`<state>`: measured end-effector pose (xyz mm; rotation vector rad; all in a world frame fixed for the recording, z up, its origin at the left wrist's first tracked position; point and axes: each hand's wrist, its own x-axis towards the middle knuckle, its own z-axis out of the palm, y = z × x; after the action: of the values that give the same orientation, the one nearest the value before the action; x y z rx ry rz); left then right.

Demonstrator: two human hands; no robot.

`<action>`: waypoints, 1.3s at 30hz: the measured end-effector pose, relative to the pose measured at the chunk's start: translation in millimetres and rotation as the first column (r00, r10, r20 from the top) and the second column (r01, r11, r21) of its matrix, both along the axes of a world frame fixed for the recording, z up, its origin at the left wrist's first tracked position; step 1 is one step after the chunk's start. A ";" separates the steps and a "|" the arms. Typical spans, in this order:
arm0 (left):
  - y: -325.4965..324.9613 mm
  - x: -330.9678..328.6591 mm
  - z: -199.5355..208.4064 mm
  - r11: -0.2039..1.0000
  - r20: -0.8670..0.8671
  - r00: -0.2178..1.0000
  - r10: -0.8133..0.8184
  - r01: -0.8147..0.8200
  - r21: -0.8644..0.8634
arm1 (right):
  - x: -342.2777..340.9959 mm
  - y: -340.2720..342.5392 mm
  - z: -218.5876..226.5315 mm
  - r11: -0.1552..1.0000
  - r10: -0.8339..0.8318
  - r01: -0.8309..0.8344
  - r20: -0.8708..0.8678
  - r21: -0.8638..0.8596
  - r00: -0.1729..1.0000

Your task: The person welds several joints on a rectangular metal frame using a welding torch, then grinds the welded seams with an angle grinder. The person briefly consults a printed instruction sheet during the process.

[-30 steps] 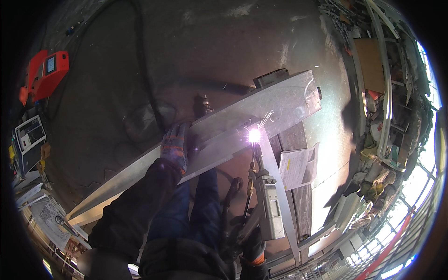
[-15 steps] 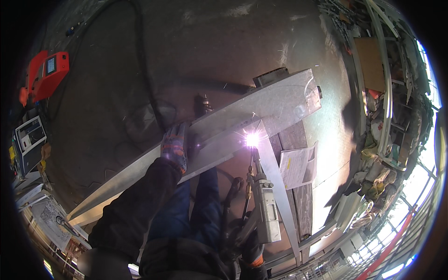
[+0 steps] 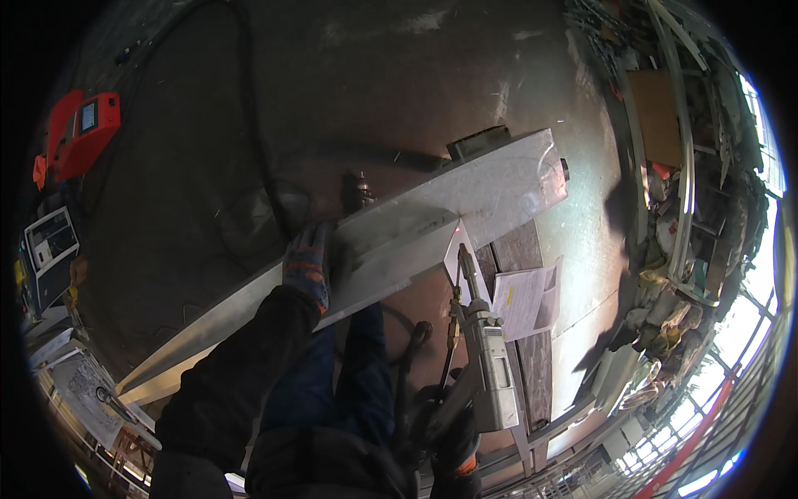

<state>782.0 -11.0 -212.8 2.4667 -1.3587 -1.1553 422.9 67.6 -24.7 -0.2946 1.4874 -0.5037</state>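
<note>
A long silvery metal beam point(image 3: 507, 179) lies slantwise across the middle, and a narrower metal bar point(image 3: 460, 239) meets its near side in a pointed corner. My left hand point(image 3: 306, 264), in a dark glove with orange marks, is on the beam left of that corner, its fingers together over the far edge. A grey welding torch point(image 3: 492, 366) points up at the joint, its nozzle over the bar just short of the corner, with no arc showing. My right hand point(image 3: 455, 437), gloved with an orange cuff, is closed around the torch's lower end; its fingers are mostly in shadow.
Printed sheets point(image 3: 525, 303) lie right of the torch on a dark plank point(image 3: 536, 374). A brass fitting point(image 3: 363, 190) stands beyond the beam, near a dark hose point(image 3: 258, 125). A red machine point(image 3: 87, 133) with a screen is far left. Scrap and boards point(image 3: 657, 116) line the right side.
The bright arc at the joint has gone out. The torch has drawn back a little toward me and to the right. My left hand has stayed on the beam.
</note>
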 end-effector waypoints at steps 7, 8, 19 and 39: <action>2.7 -0.9 -9.3 0.997 -0.107 0.992 0.068 -0.070 -0.021 | 45.8 -63.8 -2.1 0.843 0.450 -0.502 -0.257 -0.193 0.855; 2.8 -2.5 -9.2 0.992 -0.100 0.990 0.098 -0.106 -0.069 | 46.5 -64.9 -3.9 0.787 0.506 -0.580 -0.316 -0.211 0.802; -1.9 2.2 2.4 0.999 -0.084 0.996 0.020 -0.016 0.047 | 35.3 -53.5 -16.6 0.812 0.496 -0.555 -0.288 -0.179 0.819; -7.2 -1.2 7.8 0.986 0.022 1.000 0.020 -0.016 -0.163 | 28.2 -42.3 -25.6 0.764 0.514 -0.622 -0.419 -0.173 0.748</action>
<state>780.8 -18.2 -205.0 2.3795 -1.3752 -0.9722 451.1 25.3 -50.3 -1.1089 1.5533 -0.1692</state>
